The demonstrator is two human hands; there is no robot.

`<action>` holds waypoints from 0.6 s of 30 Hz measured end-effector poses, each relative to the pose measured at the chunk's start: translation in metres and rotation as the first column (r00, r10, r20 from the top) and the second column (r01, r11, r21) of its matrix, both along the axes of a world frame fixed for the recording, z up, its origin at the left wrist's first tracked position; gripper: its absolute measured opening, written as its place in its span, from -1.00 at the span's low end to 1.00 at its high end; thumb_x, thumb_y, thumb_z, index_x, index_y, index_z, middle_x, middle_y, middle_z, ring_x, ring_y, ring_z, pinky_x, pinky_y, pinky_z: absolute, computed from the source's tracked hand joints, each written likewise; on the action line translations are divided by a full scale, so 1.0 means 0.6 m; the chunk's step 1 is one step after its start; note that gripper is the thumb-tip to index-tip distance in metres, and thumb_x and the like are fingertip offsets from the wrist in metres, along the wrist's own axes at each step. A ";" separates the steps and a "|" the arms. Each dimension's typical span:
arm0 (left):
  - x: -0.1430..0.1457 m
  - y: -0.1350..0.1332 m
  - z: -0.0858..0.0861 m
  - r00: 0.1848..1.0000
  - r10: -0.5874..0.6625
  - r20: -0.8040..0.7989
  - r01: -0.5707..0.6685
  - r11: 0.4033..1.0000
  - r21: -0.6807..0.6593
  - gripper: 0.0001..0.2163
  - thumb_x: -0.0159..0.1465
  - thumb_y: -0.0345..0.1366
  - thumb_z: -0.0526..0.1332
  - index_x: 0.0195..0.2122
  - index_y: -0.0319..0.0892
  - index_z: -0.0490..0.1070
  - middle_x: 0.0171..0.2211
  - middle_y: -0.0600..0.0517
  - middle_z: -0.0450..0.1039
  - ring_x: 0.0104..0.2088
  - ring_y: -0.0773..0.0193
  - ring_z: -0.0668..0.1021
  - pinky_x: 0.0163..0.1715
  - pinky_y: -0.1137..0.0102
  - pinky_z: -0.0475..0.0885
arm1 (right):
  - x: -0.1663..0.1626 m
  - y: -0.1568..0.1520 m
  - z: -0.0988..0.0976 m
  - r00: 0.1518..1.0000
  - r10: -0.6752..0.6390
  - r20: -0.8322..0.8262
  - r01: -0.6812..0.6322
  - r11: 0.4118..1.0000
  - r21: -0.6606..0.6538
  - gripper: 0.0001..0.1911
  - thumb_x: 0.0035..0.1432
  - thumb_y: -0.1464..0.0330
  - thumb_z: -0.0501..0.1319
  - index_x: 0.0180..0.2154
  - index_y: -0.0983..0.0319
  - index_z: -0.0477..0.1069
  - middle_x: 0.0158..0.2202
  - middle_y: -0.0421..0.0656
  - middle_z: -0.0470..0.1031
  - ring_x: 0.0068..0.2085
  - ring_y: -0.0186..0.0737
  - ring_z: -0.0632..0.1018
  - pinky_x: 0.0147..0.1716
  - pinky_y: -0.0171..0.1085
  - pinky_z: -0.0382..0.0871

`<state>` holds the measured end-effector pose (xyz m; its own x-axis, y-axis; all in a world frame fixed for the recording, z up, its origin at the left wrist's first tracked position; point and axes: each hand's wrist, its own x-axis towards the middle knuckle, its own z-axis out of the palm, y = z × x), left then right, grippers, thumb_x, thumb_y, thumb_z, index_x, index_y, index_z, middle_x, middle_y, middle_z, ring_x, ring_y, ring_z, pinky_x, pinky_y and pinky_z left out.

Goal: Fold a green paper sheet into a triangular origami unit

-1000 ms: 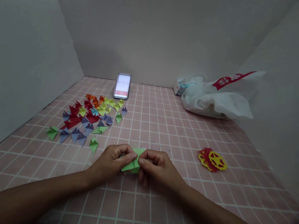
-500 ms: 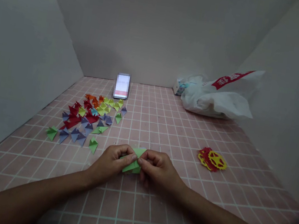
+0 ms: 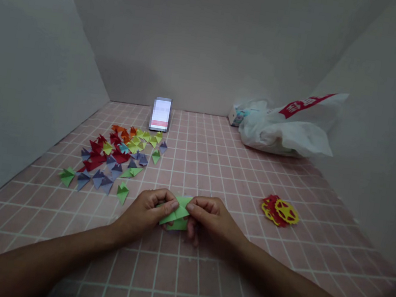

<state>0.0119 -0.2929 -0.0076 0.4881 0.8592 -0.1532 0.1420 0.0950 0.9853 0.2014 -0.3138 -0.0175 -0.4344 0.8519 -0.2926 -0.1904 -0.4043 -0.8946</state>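
Over pink surface [image 3: 185,285] | left hand [image 3: 147,210], right hand [image 3: 214,220] both pinching green paper [image 3: 178,215] | thumbs [image 3: 165,209] uppermost | forearms [image 3: 67,250] slanting inward

Table [image 3: 165,282]: was pink, white-gridded
Folded papers [image 3: 121,157]: lay scattered at left, many-coloured
Lit device [image 3: 160,114]: stood upright at the back
White bag [image 3: 281,137]: lay back right, beside a box [image 3: 235,116]
Red and yellow cutouts [image 3: 286,212]: lay overlapping at right
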 end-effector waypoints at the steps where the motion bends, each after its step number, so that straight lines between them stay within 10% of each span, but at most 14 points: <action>1: 0.000 0.000 0.000 1.000 0.000 0.003 0.000 1.000 0.002 -0.76 0.25 -0.14 0.19 -0.43 -0.22 0.38 -0.58 0.14 0.32 -0.57 0.42 0.33 -0.56 0.51 0.22 | 0.000 0.000 0.000 1.000 -0.001 -0.003 0.001 1.000 0.002 -0.64 0.12 0.12 0.25 -0.47 0.29 0.34 -0.70 -0.24 0.44 -0.74 -0.44 0.38 -0.73 -0.46 0.19; 18: 0.001 -0.004 0.011 0.993 0.006 -0.119 0.017 0.982 0.188 -0.78 0.22 -0.19 0.17 -0.49 -0.20 0.38 -0.55 0.10 0.32 -0.49 0.36 0.34 -0.46 0.46 0.25 | -0.004 -0.007 0.001 0.991 0.004 0.136 -0.021 0.992 0.127 -0.68 0.14 0.15 0.22 -0.48 0.25 0.34 -0.66 -0.27 0.39 -0.66 -0.43 0.38 -0.65 -0.42 0.22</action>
<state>0.0125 -0.2953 -0.0011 0.4812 0.8754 -0.0453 0.2584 -0.0923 0.9616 0.1989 -0.3180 -0.0168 -0.4088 0.8809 -0.2383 -0.0598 -0.2864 -0.9562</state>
